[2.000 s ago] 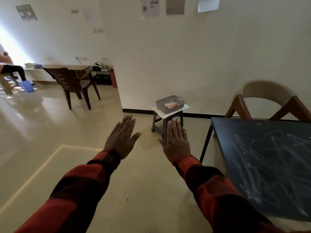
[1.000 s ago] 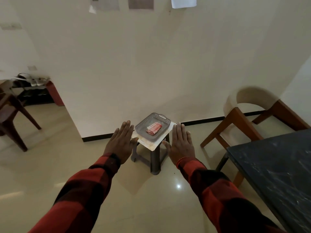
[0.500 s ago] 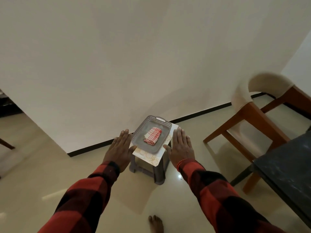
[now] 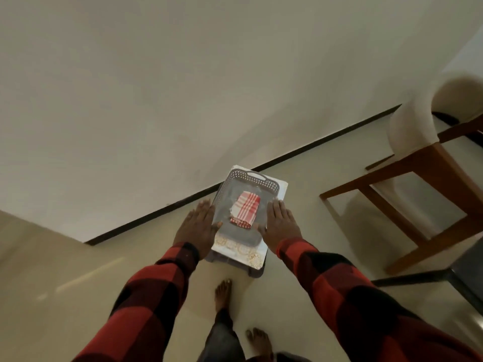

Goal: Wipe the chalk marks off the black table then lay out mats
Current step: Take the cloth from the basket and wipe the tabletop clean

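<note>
Above the grey perforated plastic basket (image 4: 244, 178): left hand (image 4: 196, 227) and right hand (image 4: 281, 227), both flat, empty.
Risk: nudging its rim could topple the folded red-checked cloth (image 4: 245, 209).

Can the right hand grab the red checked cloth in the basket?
Probably yes. The right hand is open beside the basket, and nothing covers the red checked cloth.
</note>
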